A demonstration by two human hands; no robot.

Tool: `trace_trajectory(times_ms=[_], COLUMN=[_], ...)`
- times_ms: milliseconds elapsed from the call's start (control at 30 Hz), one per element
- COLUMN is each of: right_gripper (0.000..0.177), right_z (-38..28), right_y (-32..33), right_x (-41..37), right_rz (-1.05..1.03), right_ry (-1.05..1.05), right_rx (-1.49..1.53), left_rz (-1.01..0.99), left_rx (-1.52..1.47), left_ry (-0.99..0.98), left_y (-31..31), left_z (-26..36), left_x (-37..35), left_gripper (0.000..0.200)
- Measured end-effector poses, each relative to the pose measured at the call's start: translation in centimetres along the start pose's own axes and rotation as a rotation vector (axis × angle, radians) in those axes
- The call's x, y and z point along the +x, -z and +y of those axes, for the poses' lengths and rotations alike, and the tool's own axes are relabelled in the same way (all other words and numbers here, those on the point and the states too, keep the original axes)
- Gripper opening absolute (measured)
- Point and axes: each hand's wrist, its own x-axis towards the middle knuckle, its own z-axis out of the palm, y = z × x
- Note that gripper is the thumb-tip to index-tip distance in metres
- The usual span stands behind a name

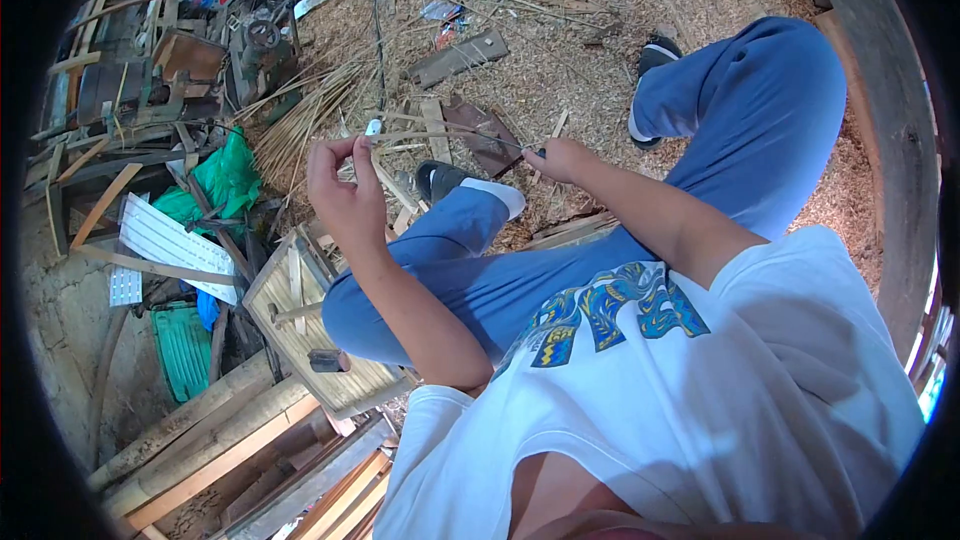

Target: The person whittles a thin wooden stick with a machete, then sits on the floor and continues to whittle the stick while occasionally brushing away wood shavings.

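My left hand (pixel 345 185) is raised left of centre, thumb and forefinger pinched on one end of a thin strip (pixel 425 135) that looks like wood or bamboo. To the right, my right hand (pixel 562 159) is closed round the dark handle of a slim tool, whose thin shaft or blade (pixel 498 141) points left and meets the strip. The strip and tool form a nearly straight line between my hands, above the littered floor. Whether the tool's tip touches the strip's face or edge is too small to tell.
A bundle of thin sticks (pixel 310 125) lies beyond my left hand. Planks (pixel 458 58) and shavings cover the floor ahead. A wooden board (pixel 350 370) with a hammer-like tool (pixel 328 361) is by my left knee. Green plastic (pixel 225 180) and scrap wood lie left; a thick beam (pixel 900 140) stands right.
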Motion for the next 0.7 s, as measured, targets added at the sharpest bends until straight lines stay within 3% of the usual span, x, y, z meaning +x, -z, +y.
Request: trace_trajectory(times_ms=[233, 367, 467, 667, 700], right_gripper=[0.084, 0.089, 0.093, 0.095, 0.091], right_z=[2.3, 5.5, 5.1, 3.7, 5.5], right_y=[-0.1, -4.0, -2.5, -1.5, -4.3], right_x=[0.8, 3.3, 3.3, 2.6, 5.9], right_rz=[-0.015, 0.074, -0.086, -0.139, -0.078], right_ry=[-0.026, -0.013, -0.048, -0.078, -0.102], right_rx=[0.020, -0.011, -0.008, 0.100, 0.085], left_rz=[0.004, 0.024, -0.009, -0.022, -0.025], left_rx=[0.032, 0.038, 0.022, -0.028, -0.020], left_ry=[0.019, 0.051, 0.119, 0.140, 0.147], left_y=[-0.3, 0.0, 0.2, 0.4, 0.5], left_z=[0.3, -0.8, -0.3, -0.3, -0.2], left_x=[0.1, 1.7, 0.8, 0.6, 0.4], left_gripper=[0.015, 0.014, 0.014, 0.014, 0.014])
